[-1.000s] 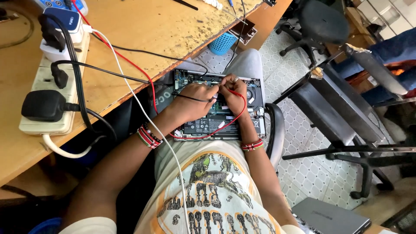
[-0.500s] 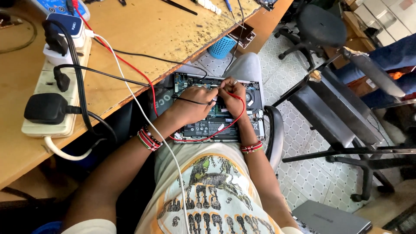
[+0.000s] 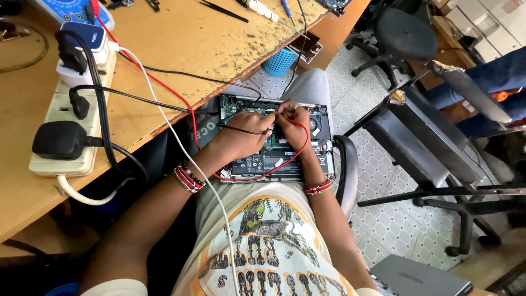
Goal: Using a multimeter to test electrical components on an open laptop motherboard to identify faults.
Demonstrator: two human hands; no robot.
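Left to right: power strip [image 3: 66, 115] on the wooden bench [image 3: 181, 49], opened laptop [image 3: 274, 137] on our lap. Our left hand [image 3: 244, 137] pinches the black probe lead [image 3: 241, 130], our right hand [image 3: 293, 123] grips the red probe lead [image 3: 285, 159], both tips on the board. Risk: a tip slips and bridges contacts; the trailing leads could tug the laptop.
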